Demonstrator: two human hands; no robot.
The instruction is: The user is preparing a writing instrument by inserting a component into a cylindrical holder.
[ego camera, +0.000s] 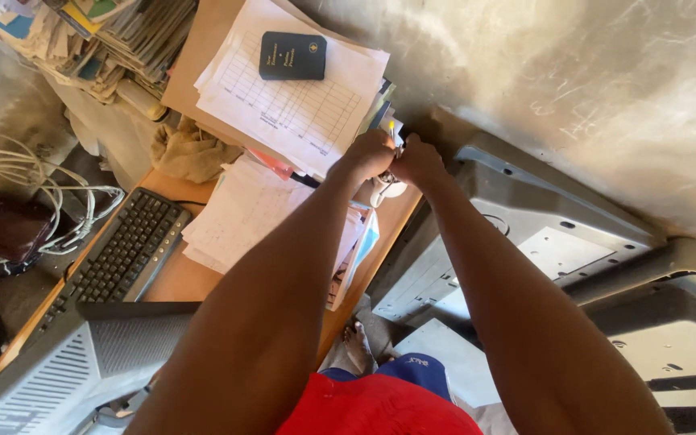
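Nearest the camera, a grey monitor casing [58, 362] sits at the bench's [179, 282] near end, with a dark keyboard [118, 254] just beyond. Both arms reach over loose paper stacks [243, 213] to the far edge. The left hand [368, 155] and right hand [419, 161] are closed together around a small metallic object [388, 176], mostly hidden; a yellow-tipped piece [392, 127] shows above the knuckles. A white rounded item [387, 190] lies directly beneath. Beyond, a dark booklet [292, 55] rests on a printed sheet. Risk, as judged: the overhanging papers may slide if the forearms brush them, and the small object could drop into the gap beside the grey machine panel [525, 242].
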